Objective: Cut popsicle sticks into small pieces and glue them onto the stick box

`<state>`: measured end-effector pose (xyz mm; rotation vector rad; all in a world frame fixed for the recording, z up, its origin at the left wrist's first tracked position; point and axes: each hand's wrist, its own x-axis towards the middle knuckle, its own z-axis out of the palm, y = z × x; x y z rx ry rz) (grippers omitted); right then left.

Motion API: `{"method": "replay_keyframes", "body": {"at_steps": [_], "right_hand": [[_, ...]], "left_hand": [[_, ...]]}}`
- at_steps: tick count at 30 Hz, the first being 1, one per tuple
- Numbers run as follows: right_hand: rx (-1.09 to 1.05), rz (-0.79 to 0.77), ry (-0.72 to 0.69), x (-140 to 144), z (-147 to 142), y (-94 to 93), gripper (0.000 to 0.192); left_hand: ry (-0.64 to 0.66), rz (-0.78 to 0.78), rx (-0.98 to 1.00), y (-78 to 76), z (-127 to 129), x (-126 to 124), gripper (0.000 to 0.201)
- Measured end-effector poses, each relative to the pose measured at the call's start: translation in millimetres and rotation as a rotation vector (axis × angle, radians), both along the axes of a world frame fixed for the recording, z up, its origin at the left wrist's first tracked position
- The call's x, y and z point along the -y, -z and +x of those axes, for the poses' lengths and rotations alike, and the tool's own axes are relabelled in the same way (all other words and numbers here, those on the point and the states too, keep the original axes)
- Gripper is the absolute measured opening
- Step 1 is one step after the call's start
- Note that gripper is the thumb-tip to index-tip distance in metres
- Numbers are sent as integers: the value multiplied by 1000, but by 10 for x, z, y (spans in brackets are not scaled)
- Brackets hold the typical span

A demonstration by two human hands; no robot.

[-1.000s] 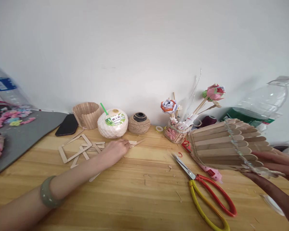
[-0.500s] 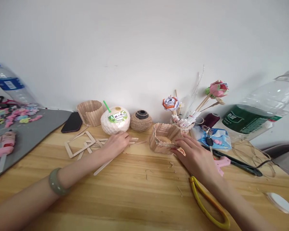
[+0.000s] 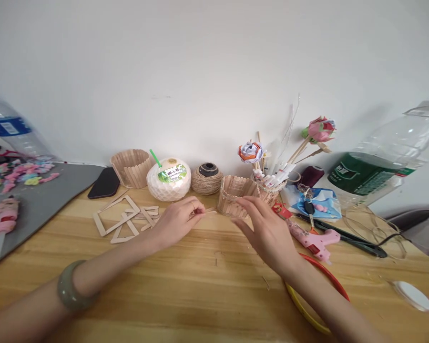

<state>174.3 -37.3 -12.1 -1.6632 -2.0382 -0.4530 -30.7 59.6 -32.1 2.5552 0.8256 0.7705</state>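
Observation:
My left hand [image 3: 180, 220] is closed in a pinch above the tabletop, and a wooden craft stick [image 3: 208, 210] shows at its fingertips, mostly hidden by the fingers. My right hand [image 3: 266, 228] hovers in front of the craft-stick basket [image 3: 232, 206] with fingers apart, holding nothing. It covers the basket's lower right side. Left of my left hand, several craft sticks, some joined into angular frames [image 3: 114, 224], lie on the wood. Below my right forearm is the yellow and red looped handle [image 3: 303, 305] of a tool, partly hidden.
Along the wall stand another craft-stick basket [image 3: 130, 169], a wrapped coconut [image 3: 168, 180], a twine spool [image 3: 206, 180] and a holder with paper flowers [image 3: 268, 178]. A phone [image 3: 104, 183] lies left. On the right are a pink glue gun [image 3: 316, 243], a large bottle [image 3: 368, 171] and a white lid [image 3: 413, 295].
My right hand has let go of the basket and drawn toward me, fingers spread. My left hand has lifted slightly right, and loose sticks that lay under and near it no longer show there.

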Motion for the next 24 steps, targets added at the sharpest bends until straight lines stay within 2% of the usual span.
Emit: {"method": "replay_keyframes", "body": {"at_steps": [3, 5, 8, 11, 15, 20, 24], "right_hand": [[-286, -158, -185, 29, -168, -28, 26], [-367, -147, -254, 5, -219, -38, 18], [-361, -59, -191, -39, -181, -41, 20], [-364, -9, -102, -33, -59, -39, 19], [-379, 11, -51, 27, 89, -16, 18], [-404, -2, -20, 55, 150, 53, 17], [-435, -24, -6, 46, 157, 99, 17]], "left_hand": [[79, -13, 59, -53, 86, 88, 12], [114, 46, -9, -70, 141, 90, 15], [60, 199, -228, -37, 185, -13, 20], [-14, 267, -357, 73, 189, -172, 20], [11, 348, -495, 218, 204, -283, 21], [59, 414, -554, 232, 252, -295, 23], [-37, 440, -486, 160, 226, -317, 18]]}}
